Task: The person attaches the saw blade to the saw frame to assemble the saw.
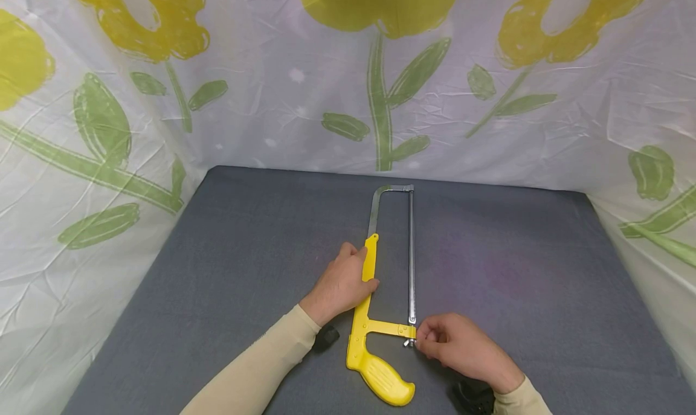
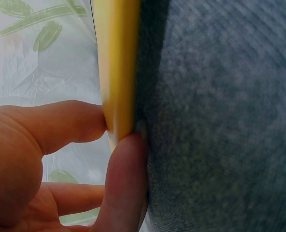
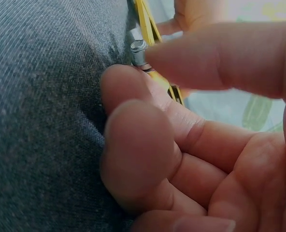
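Since the yellow-framed metal hacksaw (image 1: 361, 316) is on the dark grey cloth (image 1: 261, 252), with its yellow handle (image 1: 385, 380) toward the person, I'd keep it steady first. Left hand (image 1: 339, 285) has that covered, pinching the frame's long spine. Right hand (image 1: 462, 345) is well apart from it, fingers curled right by the small silver wing nut (image 1: 409, 343); can't tell if they actually pinch it. Turning that nut probably goes best with small fingertip twists, keeping the thin metal blade (image 1: 411, 258) straight.
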The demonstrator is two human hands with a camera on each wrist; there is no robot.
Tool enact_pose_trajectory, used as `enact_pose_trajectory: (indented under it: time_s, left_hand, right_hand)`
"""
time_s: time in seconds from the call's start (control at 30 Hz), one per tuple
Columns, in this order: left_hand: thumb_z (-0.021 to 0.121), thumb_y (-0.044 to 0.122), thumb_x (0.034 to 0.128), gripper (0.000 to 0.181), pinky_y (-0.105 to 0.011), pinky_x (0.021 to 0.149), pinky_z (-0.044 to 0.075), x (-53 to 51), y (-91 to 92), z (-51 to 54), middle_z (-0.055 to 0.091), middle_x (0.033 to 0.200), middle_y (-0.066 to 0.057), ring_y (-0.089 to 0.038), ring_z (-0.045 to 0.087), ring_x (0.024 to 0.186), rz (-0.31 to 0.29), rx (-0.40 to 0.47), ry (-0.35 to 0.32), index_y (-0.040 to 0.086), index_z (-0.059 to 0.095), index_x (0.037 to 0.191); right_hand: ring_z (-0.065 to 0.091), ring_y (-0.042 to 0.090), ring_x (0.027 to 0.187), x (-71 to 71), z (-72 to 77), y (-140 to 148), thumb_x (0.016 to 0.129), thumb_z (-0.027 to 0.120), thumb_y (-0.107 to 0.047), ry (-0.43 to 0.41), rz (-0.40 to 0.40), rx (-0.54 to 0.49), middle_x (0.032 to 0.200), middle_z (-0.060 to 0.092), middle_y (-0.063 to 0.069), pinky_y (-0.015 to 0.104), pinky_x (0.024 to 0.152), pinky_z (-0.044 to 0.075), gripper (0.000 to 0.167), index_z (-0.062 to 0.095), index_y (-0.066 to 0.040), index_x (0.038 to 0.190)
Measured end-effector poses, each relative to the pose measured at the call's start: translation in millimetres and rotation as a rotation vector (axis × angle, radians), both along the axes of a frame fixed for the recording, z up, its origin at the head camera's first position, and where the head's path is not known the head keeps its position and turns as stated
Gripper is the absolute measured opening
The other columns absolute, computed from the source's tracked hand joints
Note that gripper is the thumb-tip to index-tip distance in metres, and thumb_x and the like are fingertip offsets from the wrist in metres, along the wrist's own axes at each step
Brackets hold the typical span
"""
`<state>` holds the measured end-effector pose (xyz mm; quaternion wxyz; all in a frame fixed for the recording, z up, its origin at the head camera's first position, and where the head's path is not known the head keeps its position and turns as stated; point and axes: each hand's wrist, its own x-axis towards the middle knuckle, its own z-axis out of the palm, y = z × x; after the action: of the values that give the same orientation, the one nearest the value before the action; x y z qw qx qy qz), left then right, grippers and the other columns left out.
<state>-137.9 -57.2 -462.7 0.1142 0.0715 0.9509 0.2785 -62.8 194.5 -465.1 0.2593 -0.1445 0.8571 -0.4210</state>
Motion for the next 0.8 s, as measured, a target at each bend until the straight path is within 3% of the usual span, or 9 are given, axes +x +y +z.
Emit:
enact_pose_trajectory:
  time_s: [0.8]
  left_hand:
    - [0.083,0.028,0.0956,0.081,-0.024,0.063,0.051,-0.8,-0.8,-0.4,0.053,0.138,-0.017,-0.017,0.059,0.081,-0.002,0.01,-0.012,-0.001,0.047,0.162]
  right_hand:
    - [0.053,0.005,0.056,-0.4,-1.3,0.5,0.097,0.076,-0.019,-0.022,-0.007,0.019,0.071,0.062,-0.008,0.025,0.051,0.043,0.008,0.074,-0.017,0.09]
